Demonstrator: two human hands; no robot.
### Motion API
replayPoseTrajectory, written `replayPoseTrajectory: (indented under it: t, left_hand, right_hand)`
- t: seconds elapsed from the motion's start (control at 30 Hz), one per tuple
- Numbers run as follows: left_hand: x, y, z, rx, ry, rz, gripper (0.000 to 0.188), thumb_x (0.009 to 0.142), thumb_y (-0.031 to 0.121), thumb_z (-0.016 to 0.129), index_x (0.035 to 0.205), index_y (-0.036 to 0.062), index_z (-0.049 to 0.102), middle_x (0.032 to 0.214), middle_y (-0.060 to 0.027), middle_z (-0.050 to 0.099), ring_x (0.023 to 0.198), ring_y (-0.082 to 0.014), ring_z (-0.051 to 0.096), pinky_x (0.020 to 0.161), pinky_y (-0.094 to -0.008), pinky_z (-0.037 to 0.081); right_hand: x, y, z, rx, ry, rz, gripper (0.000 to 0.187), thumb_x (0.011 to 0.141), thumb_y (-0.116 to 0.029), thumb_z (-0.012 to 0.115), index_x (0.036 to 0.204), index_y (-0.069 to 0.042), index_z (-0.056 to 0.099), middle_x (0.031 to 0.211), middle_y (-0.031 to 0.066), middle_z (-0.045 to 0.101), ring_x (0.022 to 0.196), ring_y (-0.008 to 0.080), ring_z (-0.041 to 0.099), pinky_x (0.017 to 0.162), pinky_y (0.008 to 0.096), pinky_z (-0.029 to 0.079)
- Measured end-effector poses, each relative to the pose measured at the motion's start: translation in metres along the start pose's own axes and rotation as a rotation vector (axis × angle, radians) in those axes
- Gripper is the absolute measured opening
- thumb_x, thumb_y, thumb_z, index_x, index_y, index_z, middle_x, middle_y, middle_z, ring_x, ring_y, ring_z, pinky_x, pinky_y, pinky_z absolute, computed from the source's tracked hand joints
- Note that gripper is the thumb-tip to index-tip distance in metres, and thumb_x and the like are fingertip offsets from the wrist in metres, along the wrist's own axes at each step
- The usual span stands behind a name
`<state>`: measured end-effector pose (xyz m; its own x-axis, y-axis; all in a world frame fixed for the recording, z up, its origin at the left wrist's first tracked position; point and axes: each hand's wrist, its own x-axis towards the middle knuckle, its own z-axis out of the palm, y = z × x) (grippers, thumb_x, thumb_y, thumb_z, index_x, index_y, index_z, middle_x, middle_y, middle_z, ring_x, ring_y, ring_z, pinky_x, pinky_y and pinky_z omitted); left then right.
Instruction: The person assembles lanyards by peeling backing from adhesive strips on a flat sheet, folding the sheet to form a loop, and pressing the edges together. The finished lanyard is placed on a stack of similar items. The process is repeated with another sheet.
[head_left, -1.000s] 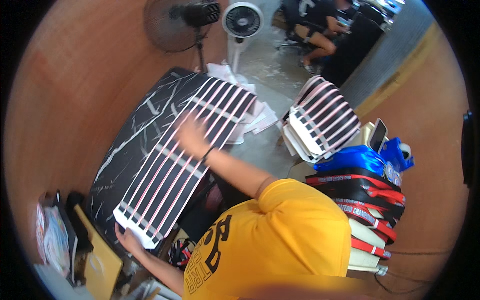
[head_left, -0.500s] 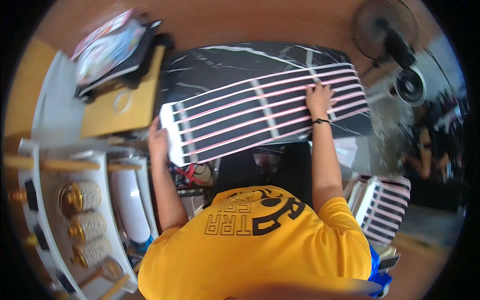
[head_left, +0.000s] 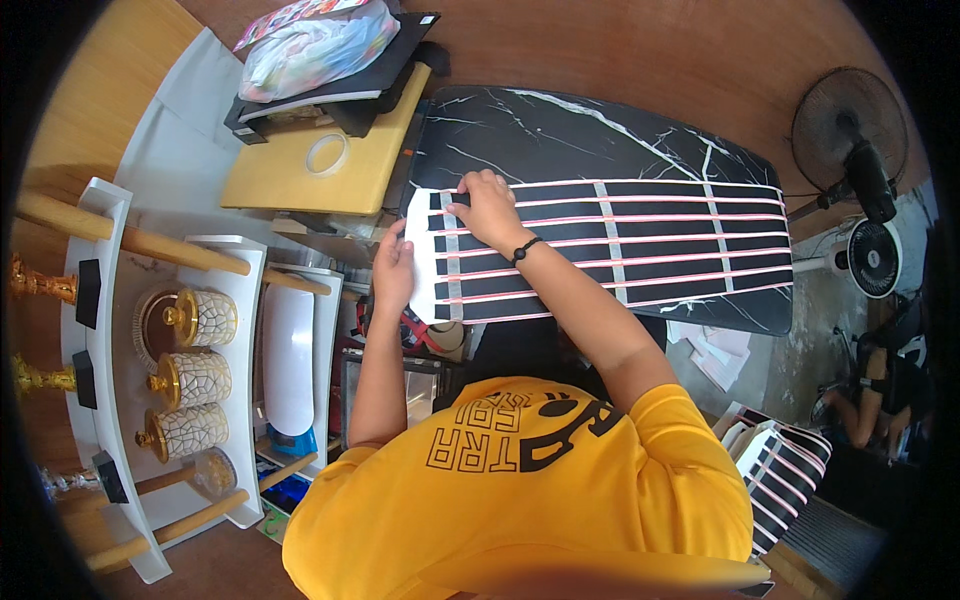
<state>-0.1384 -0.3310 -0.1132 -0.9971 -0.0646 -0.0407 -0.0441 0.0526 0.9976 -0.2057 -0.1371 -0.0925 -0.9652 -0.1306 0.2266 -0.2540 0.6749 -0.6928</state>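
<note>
A long black sheet with pink-and-white stripes (head_left: 570,245) lies across the dark marbled tabletop (head_left: 560,135). Clear tape bands cross it, and a white strip (head_left: 423,260) forms its left end. My left hand (head_left: 393,270) grips the edge of that white strip, its fingertips partly hidden. On the upper left part of the striped sheet rests my right hand (head_left: 490,212), palm down, thumb and fingers apart near the first tape band. A dark bracelet (head_left: 525,247) circles my right wrist.
A yellow table (head_left: 300,185) at the far left bears a tape roll (head_left: 327,155) and a plastic bag (head_left: 320,52). Left of me stands a white shelf (head_left: 235,300) with gold-lidded jars (head_left: 205,318). Fans (head_left: 850,130) and a stack of striped sheets (head_left: 785,480) are on the right.
My right hand has moved left along the striped sheet, from its right part to the end near my left hand. The view has turned, and the sheet now lies more level in it.
</note>
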Motion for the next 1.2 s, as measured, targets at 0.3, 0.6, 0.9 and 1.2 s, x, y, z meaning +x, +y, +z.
replayPoseTrajectory:
  t: [0.3,0.6,0.9,1.2]
  left_hand:
    - [0.049,0.042,-0.006,0.332,-0.137,0.104,0.042,0.091,0.004,0.06,0.132,0.0007,0.049,0.112,-0.0128,0.066,0.099,-0.0158,0.062,0.083,-0.0273,0.05]
    - [0.139,0.056,0.019,0.601,-0.484,-0.154,0.043,0.083,0.009,0.073,0.123,0.0022,0.059,0.086,-0.0086,0.07,0.072,-0.0112,0.064,0.064,-0.0263,0.05]
    - [0.156,0.063,0.023,0.552,-0.589,-0.222,0.056,0.064,0.006,0.077,0.117,0.0016,0.06,0.083,-0.0085,0.069,0.071,-0.0138,0.063,0.065,-0.0266,0.05]
    - [0.143,0.065,0.036,0.713,-0.406,-0.156,0.049,0.067,0.006,0.074,0.113,0.0011,0.058,0.082,-0.0075,0.066,0.072,-0.014,0.062,0.064,-0.0273,0.05]
  right_hand:
    - [-0.003,-0.005,0.007,-0.1,-0.003,0.013,0.033,0.074,-0.026,0.081,0.096,-0.01,0.062,0.102,0.0109,0.058,0.107,0.0321,0.056,0.087,0.0465,0.043]
    - [0.003,-0.01,0.009,-0.1,-0.009,0.138,0.035,0.072,-0.026,0.083,0.097,-0.011,0.064,0.103,0.01,0.058,0.107,0.032,0.056,0.088,0.0468,0.043]
    - [0.013,-0.008,0.009,-0.051,-0.057,0.222,0.035,0.071,-0.034,0.082,0.093,-0.012,0.066,0.107,0.0106,0.06,0.109,0.0329,0.056,0.089,0.0479,0.043]
    - [0.008,-0.007,0.018,0.008,0.051,0.223,0.027,0.072,-0.033,0.081,0.089,-0.013,0.075,0.095,0.0081,0.065,0.104,0.0285,0.057,0.087,0.0464,0.04]
